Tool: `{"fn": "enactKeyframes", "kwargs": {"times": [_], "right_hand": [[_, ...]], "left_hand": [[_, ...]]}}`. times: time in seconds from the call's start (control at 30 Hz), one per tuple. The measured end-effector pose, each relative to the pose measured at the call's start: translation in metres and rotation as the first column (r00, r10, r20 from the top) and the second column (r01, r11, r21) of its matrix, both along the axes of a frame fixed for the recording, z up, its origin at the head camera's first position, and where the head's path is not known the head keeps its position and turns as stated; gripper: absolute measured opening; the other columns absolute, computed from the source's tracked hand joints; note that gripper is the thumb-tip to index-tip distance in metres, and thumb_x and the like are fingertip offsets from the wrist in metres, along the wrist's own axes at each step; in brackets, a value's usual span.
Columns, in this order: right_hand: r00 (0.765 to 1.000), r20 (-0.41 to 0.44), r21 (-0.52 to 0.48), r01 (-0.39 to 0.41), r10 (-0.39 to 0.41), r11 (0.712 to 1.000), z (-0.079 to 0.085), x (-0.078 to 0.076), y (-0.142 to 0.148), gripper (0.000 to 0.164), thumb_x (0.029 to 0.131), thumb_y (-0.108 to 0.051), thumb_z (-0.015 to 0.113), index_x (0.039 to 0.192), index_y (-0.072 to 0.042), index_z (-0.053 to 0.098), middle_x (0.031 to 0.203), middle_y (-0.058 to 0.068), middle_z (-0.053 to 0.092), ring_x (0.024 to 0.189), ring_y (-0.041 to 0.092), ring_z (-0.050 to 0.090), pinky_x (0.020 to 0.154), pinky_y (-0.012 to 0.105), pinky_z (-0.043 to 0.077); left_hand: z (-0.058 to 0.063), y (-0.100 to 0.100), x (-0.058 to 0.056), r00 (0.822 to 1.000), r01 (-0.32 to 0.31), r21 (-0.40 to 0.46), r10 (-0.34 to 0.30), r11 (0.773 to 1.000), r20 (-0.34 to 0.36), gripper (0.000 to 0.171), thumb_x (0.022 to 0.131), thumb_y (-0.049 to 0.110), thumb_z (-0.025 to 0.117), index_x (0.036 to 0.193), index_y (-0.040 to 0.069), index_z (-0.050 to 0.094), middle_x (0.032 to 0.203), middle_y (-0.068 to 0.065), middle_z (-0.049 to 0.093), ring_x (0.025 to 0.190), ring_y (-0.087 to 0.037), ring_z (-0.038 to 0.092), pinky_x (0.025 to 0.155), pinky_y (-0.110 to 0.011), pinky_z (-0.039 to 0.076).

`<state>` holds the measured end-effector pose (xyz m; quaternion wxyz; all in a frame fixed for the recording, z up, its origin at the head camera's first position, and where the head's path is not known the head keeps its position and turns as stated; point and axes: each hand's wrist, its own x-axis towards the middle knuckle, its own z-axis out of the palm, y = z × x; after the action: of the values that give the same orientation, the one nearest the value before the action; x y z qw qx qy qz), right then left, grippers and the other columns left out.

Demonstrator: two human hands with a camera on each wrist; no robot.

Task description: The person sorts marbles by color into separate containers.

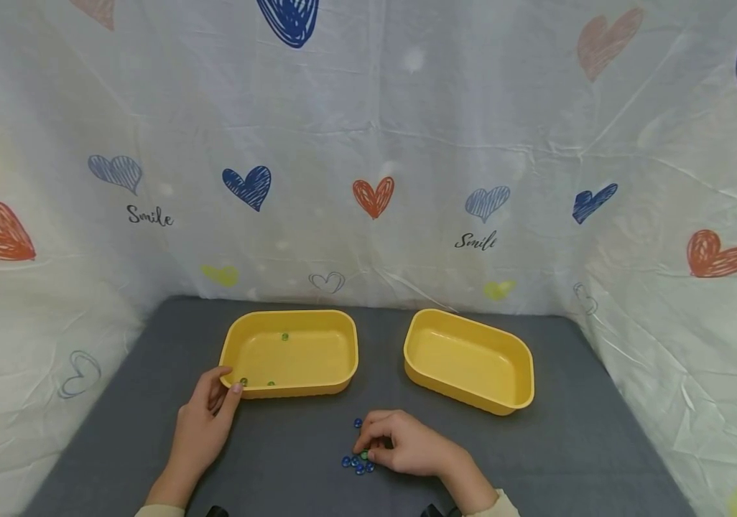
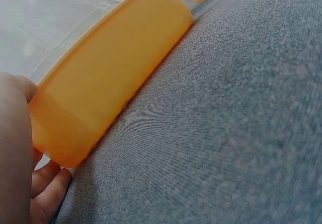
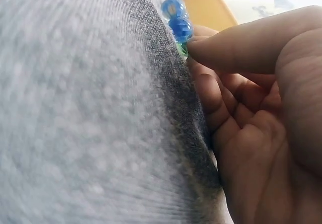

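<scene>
Green marble, partly hidden, looks pinched for pickup by the right hand; lifting it should clear the blue marbles. Left hand grips one yellow tray.

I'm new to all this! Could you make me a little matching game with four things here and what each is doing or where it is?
Things:
1. Left hand
2. Blue marbles
3. Right hand
4. Right-hand tray

Descriptions:
A. Thumb and fingertip at a green marble
B. Yellow, with no hand touching it
C. Gripping a corner of the left-hand tray
D. Resting on the grey cloth

Right pairs: 1-C, 2-D, 3-A, 4-B.
</scene>
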<state>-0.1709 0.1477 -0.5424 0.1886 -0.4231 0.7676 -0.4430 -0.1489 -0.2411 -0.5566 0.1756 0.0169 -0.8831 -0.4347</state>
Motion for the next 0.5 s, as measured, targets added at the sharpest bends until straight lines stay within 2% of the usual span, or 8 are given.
{"fn": "enactKeyframes", "kwargs": {"times": [0.1,0.2,0.27,0.33,0.43,0.5], "right_hand": [[1.0,-0.003,0.003,-0.001,0.001,1.0,0.0004,0.0,-0.0005,0.025,0.103,0.0,0.07,0.113,-0.017,0.084,0.108,-0.005,0.073,0.081,-0.003,0.058,0.072,0.02,0.056],[1.0,-0.004,0.001,0.005,-0.005,1.0,0.0002,-0.0005,-0.0004,0.023,0.104,-0.001,0.07,0.112,-0.018,0.084,0.108,-0.005,0.074,0.084,-0.001,0.059,0.075,0.021,0.056],[1.0,-0.003,-0.003,0.012,-0.012,1.0,-0.0003,-0.001,-0.0001,0.021,0.105,-0.003,0.07,0.112,-0.018,0.083,0.109,-0.006,0.074,0.087,-0.001,0.06,0.078,0.022,0.057],[1.0,0.005,-0.006,0.021,-0.021,1.0,-0.0008,-0.0013,0.0002,0.018,0.107,-0.006,0.07,0.112,-0.019,0.082,0.11,-0.007,0.074,0.09,0.001,0.061,0.082,0.023,0.057],[0.999,0.02,-0.018,0.025,-0.025,1.0,-0.0008,-0.0012,0.0005,0.017,0.107,-0.007,0.069,0.112,-0.018,0.081,0.111,-0.006,0.074,0.093,0.002,0.062,0.085,0.024,0.057],[0.999,0.028,-0.026,0.022,-0.021,0.999,-0.0006,-0.0011,0.0003,0.018,0.107,-0.005,0.069,0.113,-0.017,0.081,0.111,-0.004,0.074,0.092,0.002,0.062,0.082,0.023,0.057]], "left_hand": [[0.0008,-0.0002,0.0003,1.0,0.002,-0.001,-0.002,1.0,-0.001,0.047,0.113,0.034,0.065,0.15,0.007,0.055,0.141,-0.029,0.068,0.125,-0.044,0.07,0.097,-0.062,0.057],[0.0011,-0.0003,0.0004,1.0,0.005,-0.003,-0.005,1.0,-0.001,0.047,0.113,0.035,0.065,0.149,0.007,0.055,0.143,-0.028,0.067,0.126,-0.043,0.07,0.096,-0.055,0.059],[0.0009,-0.0007,0.0005,1.0,0.007,-0.001,-0.007,1.0,0.0,0.047,0.113,0.035,0.065,0.15,0.007,0.055,0.143,-0.028,0.066,0.126,-0.042,0.07,0.096,-0.035,0.061],[0.0007,-0.001,0.0005,1.0,0.011,0.003,-0.011,1.0,0.002,0.048,0.113,0.036,0.065,0.15,0.007,0.055,0.145,-0.027,0.066,0.127,-0.041,0.069,0.094,-0.016,0.056],[0.0006,-0.0011,0.0004,1.0,0.012,0.005,-0.012,1.0,0.007,0.048,0.113,0.036,0.065,0.15,0.007,0.055,0.145,-0.027,0.066,0.127,-0.041,0.069,0.095,-0.021,0.058],[0.0009,-0.0011,0.0003,1.0,0.011,0.004,-0.011,1.0,0.007,0.048,0.114,0.036,0.064,0.15,0.007,0.055,0.145,-0.027,0.065,0.128,-0.042,0.069,0.098,-0.04,0.061]]}}
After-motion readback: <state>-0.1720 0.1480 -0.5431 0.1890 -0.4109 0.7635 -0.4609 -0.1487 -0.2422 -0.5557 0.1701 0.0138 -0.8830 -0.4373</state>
